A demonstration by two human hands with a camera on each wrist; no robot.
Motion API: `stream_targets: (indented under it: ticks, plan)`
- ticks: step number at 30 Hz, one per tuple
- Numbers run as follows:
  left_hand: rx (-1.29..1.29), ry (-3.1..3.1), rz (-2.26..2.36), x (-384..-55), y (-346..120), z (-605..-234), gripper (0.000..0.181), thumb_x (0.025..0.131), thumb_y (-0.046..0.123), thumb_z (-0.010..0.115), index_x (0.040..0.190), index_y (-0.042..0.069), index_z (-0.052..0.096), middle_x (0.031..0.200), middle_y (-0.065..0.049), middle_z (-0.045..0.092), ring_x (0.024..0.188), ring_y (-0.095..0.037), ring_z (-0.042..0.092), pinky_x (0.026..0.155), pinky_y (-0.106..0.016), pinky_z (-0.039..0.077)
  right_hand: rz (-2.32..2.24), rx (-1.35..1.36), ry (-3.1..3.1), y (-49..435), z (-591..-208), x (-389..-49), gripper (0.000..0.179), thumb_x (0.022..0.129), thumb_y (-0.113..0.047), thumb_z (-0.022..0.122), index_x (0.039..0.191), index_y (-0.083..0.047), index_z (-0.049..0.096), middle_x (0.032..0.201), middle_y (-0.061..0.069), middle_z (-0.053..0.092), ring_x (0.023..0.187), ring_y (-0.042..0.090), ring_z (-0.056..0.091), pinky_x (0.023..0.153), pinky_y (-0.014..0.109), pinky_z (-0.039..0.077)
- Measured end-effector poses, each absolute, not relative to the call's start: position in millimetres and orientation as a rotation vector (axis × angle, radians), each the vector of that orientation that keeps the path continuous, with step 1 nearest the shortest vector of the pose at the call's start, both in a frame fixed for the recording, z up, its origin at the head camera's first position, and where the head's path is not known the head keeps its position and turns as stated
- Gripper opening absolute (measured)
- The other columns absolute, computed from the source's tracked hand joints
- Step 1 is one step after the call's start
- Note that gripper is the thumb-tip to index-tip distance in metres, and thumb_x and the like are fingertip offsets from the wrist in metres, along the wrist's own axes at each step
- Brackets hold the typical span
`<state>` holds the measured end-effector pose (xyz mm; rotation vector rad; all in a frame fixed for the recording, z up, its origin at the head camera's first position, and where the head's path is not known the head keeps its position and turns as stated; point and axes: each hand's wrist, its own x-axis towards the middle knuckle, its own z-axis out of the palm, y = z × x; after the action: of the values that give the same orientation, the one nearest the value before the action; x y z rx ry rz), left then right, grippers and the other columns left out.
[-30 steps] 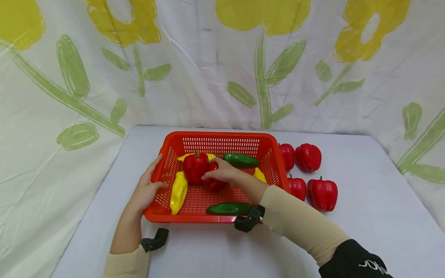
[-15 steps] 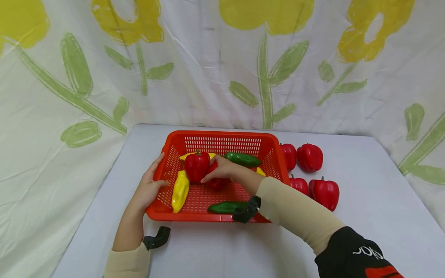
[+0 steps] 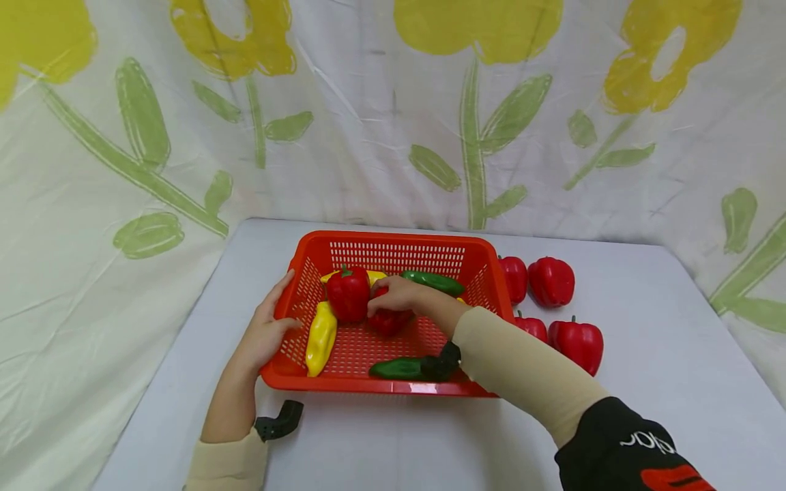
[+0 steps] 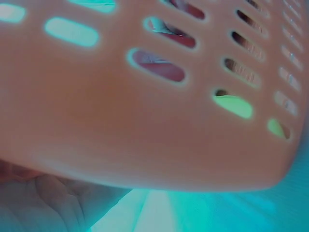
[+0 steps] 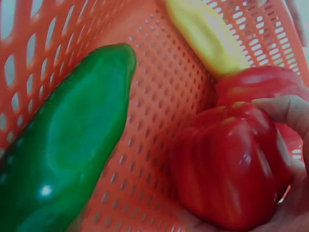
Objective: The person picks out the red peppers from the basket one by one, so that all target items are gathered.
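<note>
In the head view my left hand (image 3: 264, 334) holds the left side of a red plastic basket (image 3: 393, 387), thumb over the rim. My right hand (image 3: 399, 293) reaches inside and grips a red bell pepper (image 5: 227, 164), its thumb and fingers round it in the right wrist view. Right beside it on the left stands a second red bell pepper (image 3: 348, 294). A yellow pepper (image 3: 321, 339) lies at the basket's left, and another yellow pepper (image 3: 377, 276) lies partly hidden behind the red ones. A long green pepper (image 3: 396, 369) lies near the front wall.
Another long green pepper (image 3: 433, 281) lies at the basket's back right. Outside, right of the basket, several red bell peppers (image 3: 576, 343) stand on the white table (image 3: 651, 307). A cloth with painted flowers (image 3: 344, 164) hangs behind the table.
My right hand and its bell pepper have shifted slightly right within the basket. The neighbouring red pepper has tipped a little left. My left hand stays at the basket's side.
</note>
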<state>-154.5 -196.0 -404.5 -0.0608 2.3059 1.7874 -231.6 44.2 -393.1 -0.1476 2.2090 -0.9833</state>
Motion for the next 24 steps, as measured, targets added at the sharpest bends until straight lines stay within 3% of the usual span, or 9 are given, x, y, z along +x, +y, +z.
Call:
stream_targets:
  ticks: [4,11,24]
  plan:
    - [-0.058,2.304,1.787,-154.3,-196.8,-405.7,0.081,0.084,-0.005,0.044,0.149,0.033,0.015,0.154,-0.012,0.021,0.126,-0.038,0.04,0.089,-0.047,0.049,-0.958,-0.232,2.235,43.2,-394.7,-230.4,0.035,0.077,-0.022,0.072,0.107,-0.01,0.059,0.11,0.007,0.058,0.096,0.018,0.052,0.074,0.028,0.046]
    - [-0.062,2.303,1.788,-153.7,-195.8,-404.6,0.081,0.084,-0.005,0.044,0.149,0.033,0.016,0.154,-0.01,0.021,0.127,-0.038,0.04,0.089,-0.047,0.049,-0.889,-0.293,2.312,43.2,-395.4,-227.5,0.051,0.069,-0.028,0.08,0.109,-0.011,0.055,0.113,0.007,0.055,0.1,0.019,0.052,0.079,0.028,0.048]
    - [-0.057,2.309,1.785,-154.4,-195.5,-403.8,0.081,0.084,-0.005,0.045,0.149,0.033,0.015,0.154,-0.011,0.021,0.127,-0.038,0.04,0.089,-0.047,0.049,-0.918,-0.333,2.284,44.8,-396.5,-230.6,0.042,0.074,-0.019,0.074,0.111,-0.008,0.056,0.11,0.008,0.058,0.094,0.018,0.052,0.072,0.025,0.043]
